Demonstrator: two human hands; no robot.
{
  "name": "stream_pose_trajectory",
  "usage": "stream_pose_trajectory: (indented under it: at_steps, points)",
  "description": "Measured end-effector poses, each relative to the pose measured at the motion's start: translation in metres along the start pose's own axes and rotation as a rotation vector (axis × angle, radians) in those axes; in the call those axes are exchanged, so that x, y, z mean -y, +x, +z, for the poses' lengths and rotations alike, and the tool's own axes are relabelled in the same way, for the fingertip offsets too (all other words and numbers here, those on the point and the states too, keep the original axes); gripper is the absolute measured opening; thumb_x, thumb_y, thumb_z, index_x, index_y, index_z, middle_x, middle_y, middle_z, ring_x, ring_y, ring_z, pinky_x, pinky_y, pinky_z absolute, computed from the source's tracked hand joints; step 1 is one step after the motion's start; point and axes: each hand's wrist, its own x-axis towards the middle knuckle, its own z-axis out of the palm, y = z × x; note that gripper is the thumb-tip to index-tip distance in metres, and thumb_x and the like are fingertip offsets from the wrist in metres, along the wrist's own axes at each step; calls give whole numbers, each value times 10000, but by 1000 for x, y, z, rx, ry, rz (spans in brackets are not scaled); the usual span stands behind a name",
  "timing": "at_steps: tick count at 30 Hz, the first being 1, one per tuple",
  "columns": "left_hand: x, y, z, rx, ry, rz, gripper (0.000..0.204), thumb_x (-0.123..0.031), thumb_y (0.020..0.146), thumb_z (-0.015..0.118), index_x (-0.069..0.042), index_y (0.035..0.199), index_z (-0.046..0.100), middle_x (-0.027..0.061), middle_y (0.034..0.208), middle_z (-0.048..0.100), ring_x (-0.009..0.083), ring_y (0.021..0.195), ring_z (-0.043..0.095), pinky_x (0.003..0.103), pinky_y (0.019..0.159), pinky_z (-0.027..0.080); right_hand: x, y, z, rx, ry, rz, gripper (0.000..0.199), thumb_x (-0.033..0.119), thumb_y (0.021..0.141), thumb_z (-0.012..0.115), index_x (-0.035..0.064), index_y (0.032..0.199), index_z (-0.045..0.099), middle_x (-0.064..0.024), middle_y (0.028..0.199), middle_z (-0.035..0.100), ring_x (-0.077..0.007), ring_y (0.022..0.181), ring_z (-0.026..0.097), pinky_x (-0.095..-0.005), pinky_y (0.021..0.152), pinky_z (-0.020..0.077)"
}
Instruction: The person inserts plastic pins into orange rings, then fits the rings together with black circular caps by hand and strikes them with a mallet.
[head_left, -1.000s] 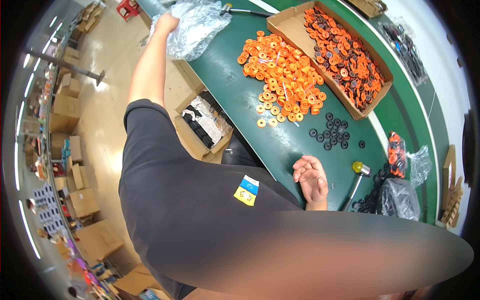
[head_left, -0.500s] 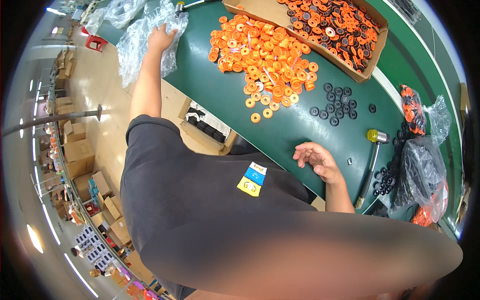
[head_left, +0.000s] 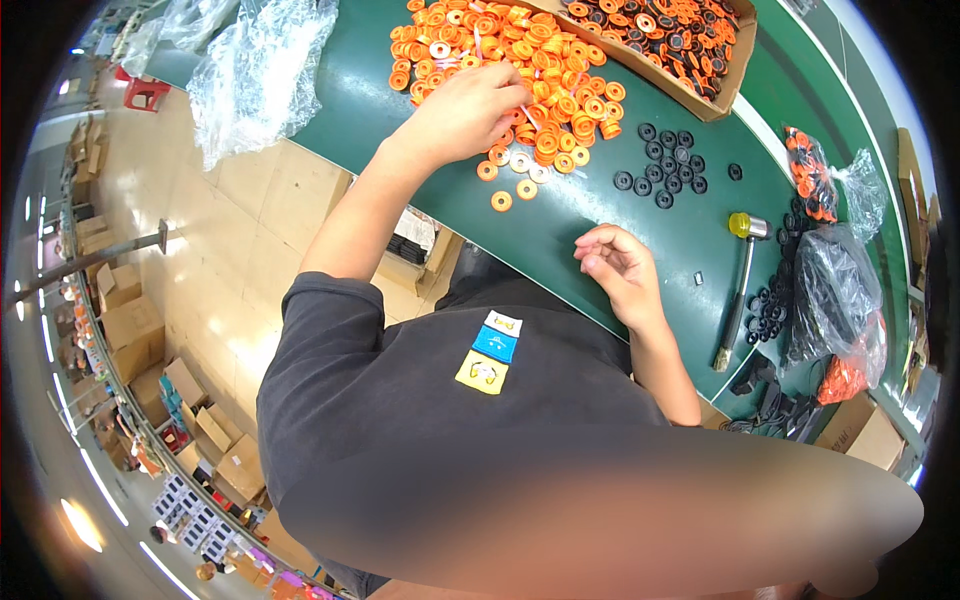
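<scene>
My left hand (head_left: 468, 112) reaches over the near edge of a big heap of orange plastic wheel-like discs (head_left: 555, 70). Its fingers bend down onto the discs, and the fingertips are hidden, so a grip does not show. My right hand (head_left: 620, 268) hovers near the front edge of the green table (head_left: 450, 190), palm partly turned up, fingers loosely curled, thumb apart, with nothing seen in it. Beyond this hand lies a loose cluster of black discs (head_left: 668, 170). Right of it is a small metallic piece (head_left: 699, 279).
A mallet (head_left: 742, 290) with a yellow face lies at the right, beside small black rings (head_left: 768, 310). Bagged parts (head_left: 840, 300) stand farther right. A cardboard tray (head_left: 690, 90) of orange-and-black parts sits at the back. Crumpled clear plastic (head_left: 262, 80) covers the left table end.
My left hand has left the clear plastic and moved right onto the orange heap. My right hand stays near the table's front edge. The whole view has shifted slightly.
</scene>
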Motion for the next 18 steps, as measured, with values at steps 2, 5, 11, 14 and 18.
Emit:
stream_pose_trajectory:
  at_steps: [2,5,11,14,18]
  points:
    - [4,1,8,-16,11,11,177,-93,814,692,-53,980,644,93,960,607,308,938,625,411,802,518,-1,-1,1,33,-39,18,164,16,911,660,-1,1072,639,-19,974,619,-85,939,590,-249,837,483]
    - [13,1,14,-33,18,43,133,-100,822,684,-50,933,631,93,912,595,316,901,620,420,775,516,6,8,-2,-69,-517,-19,174,21,852,694,-2,1021,657,-59,945,626,-146,896,622,-288,811,502]
    - [11,-9,0,-78,54,15,100,-95,862,675,-47,946,650,102,906,623,306,858,640,392,746,531,9,60,-10,-224,-1386,-431,232,86,759,734,24,977,686,-131,942,610,-330,899,600,-420,802,508]
    - [4,-23,-2,-161,-160,-208,110,-86,887,676,-47,989,667,91,913,641,264,836,658,329,737,542,6,80,-8,-188,-1434,-402,214,120,765,742,31,951,686,-116,900,594,-316,902,595,-429,788,507]
    - [-4,-47,19,-246,-722,-570,186,-87,939,655,-2,1101,686,48,962,696,110,837,643,262,731,529,4,93,-6,-175,-1545,-372,155,129,779,727,34,874,651,-122,882,589,-323,878,600,-449,778,505]
